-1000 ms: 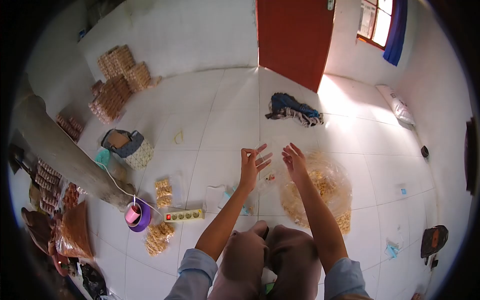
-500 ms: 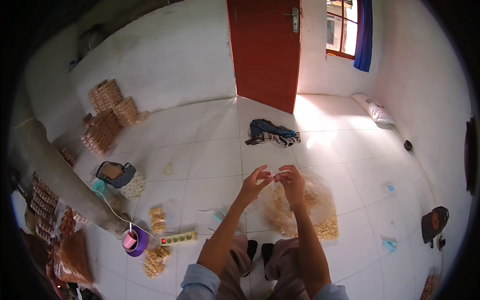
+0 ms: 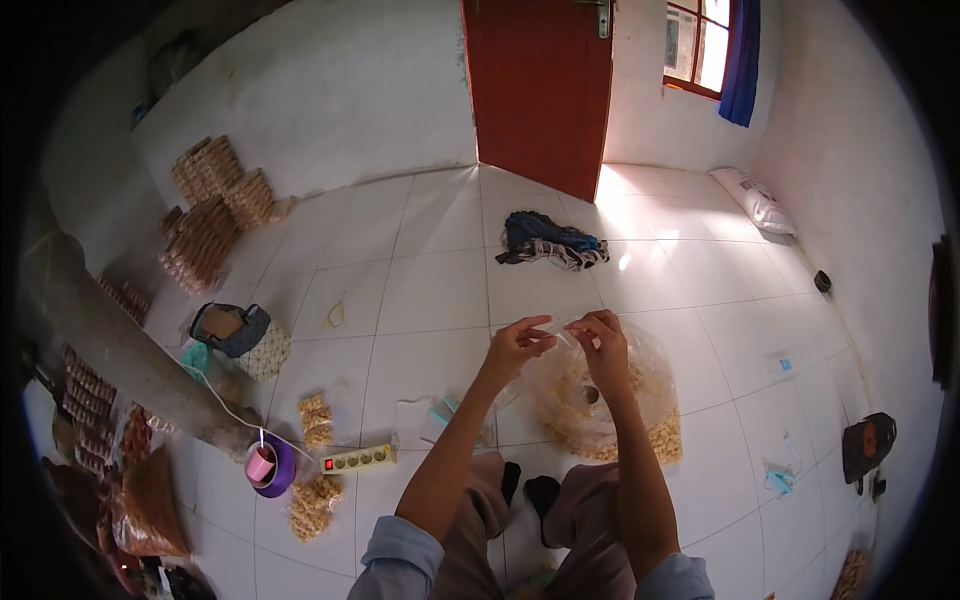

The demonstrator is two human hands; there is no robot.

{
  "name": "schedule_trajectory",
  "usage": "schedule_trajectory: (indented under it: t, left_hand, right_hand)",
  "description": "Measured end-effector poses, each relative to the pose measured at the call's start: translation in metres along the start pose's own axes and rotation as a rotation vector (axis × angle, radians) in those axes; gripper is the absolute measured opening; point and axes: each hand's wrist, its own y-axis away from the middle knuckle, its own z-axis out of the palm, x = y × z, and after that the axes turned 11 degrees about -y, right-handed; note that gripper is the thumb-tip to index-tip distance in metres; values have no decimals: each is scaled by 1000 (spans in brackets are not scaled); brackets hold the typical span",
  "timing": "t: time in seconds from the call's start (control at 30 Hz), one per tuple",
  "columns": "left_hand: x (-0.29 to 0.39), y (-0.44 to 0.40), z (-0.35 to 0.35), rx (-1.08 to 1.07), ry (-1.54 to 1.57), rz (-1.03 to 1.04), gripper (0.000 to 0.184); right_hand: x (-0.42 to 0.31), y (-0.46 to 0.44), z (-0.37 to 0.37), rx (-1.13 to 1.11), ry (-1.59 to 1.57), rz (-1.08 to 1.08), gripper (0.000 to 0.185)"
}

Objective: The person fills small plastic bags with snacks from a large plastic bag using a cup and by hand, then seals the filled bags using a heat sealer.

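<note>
My left hand (image 3: 520, 347) is raised over the floor, its thumb and index finger apart with a gap between them. To its right, my right hand (image 3: 603, 348) has its fingertips pinched together. A thin whitish or clear sliver shows at those fingertips, too small to make out. Below and behind my right hand lies a large clear plastic bag (image 3: 650, 355) of pale yellow snack pieces (image 3: 662, 438), with a dark round opening or object in its middle. My right forearm covers part of the bag.
Left of my legs are a power strip (image 3: 358, 459), a purple bowl (image 3: 272, 476) with a pink cup (image 3: 261, 462), and small snack bags (image 3: 316, 508). Dark cloth (image 3: 550, 240) lies ahead. Stacked packs (image 3: 205, 225) stand by the wall, near a pillar (image 3: 150, 345). The red door (image 3: 540, 90) is at the back.
My hands, touching at the fingertips before, have moved apart, the right one going rightward. The left thumb and index finger have spread. The view has tilted slightly downward.
</note>
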Motion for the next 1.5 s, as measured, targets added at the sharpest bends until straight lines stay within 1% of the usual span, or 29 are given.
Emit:
schedule_trajectory:
  t: [0.07, 0.1, 0.17, 0.2, 0.27, 0.3, 0.33, 0.37, 0.4, 0.47, 0.53, 0.57, 0.63, 0.67, 0.73, 0.87, 0.93, 0.97, 1.03, 1.07, 1.13, 1.2, 1.27, 1.3, 1.37, 1.43, 1.47, 1.5]
  left_hand:
    - [4, 0, 1, -22, 35, -37, 28]
    - [3, -1, 1, -22, 35, -38, 28]
    - [1, -2, 1, -7, -41, -159, 23]
    - [-2, -3, 0, -7, -40, -162, 23]
    - [-10, -4, -2, 102, -42, -47, 17]
    - [-8, -2, -2, 102, -43, -47, 17]
    - [-7, -1, -1, 182, -141, 6, 16]
    - [-6, 0, -1, 264, -237, 60, 16]
    - [-2, 2, -1, 263, -239, 59, 16]
    - [6, 5, -3, 246, -373, -22, 15]
    - [5, 5, -3, 256, -410, 19, 15]
    - [5, 6, -3, 269, -444, 56, 15]
    - [6, 7, -2, 253, -433, 46, 15]
    - [7, 8, -2, 239, -421, 35, 15]
    - [6, 8, -3, 212, -410, 36, 15]
    - [5, 7, -2, 181, -416, 41, 15]
    - [7, 7, -1, 202, -415, 48, 14]
    - [7, 8, -1, 222, -414, 54, 13]
    - [6, 7, -1, 230, -423, 54, 13]
    - [5, 7, -1, 237, -431, 55, 14]
    - [7, 8, -1, 235, -402, 51, 15]
    - [6, 8, 0, 233, -374, 46, 16]
    - [3, 7, 0, 165, -333, 96, 18]
    - [4, 8, 1, 164, -333, 96, 18]
    - [8, 9, 1, 99, -438, 52, 19]
    - [9, 10, 0, 100, -454, 51, 20]
    - [10, 10, 0, 99, -468, 51, 22]
    - [8, 10, -1, 98, -467, 49, 22]
  right_hand:
    - [1, -1, 1, 12, 41, -17, 10]
    - [-2, -2, 2, 24, 2, 14, 11]
    - [-3, -1, 2, 36, -37, 48, 13]
    - [-3, 0, 2, 9, -45, 85, 14]
    - [-2, 1, 2, -20, -54, 122, 15]
    - [-1, 1, 2, -30, 32, 20, 15]
    - [0, 1, 2, -37, 118, -82, 16]
    - [0, 2, 1, -37, 118, -82, 16]
    - [-4, 3, -1, -28, 143, -82, 17]
    - [-5, 3, -2, -18, 164, -82, 20]
    - [2, 2, -7, -162, 25, 108, 24]
    - [5, 2, -9, -162, 25, 108, 24]
    - [7, 2, -10, -180, -130, 206, 27]
    - [8, 2, -11, -180, -131, 206, 27]
    - [5, 2, -11, -169, -189, 309, 23]
    - [10, 6, -8, -152, -219, 264, 18]
    - [10, 5, -7, -153, -134, 244, 12]
    - [9, 5, -7, -153, -135, 243, 12]
    - [4, 4, -7, -152, -43, 129, 12]
    - [3, 3, -7, -152, -43, 129, 12]
    - [3, 2, -6, -168, -128, 186, 14]
    - [5, 4, -4, -185, -116, 214, 13]
    - [8, 5, -3, -202, -104, 243, 12]
    - [8, 6, -2, -202, -126, 280, 11]
    - [6, 5, -3, -203, -149, 316, 11]
    - [-3, 3, -6, -244, -284, 262, 19]
    - [0, 3, -6, -245, -285, 264, 19]
    - [4, 3, -8, -282, -431, 364, 22]
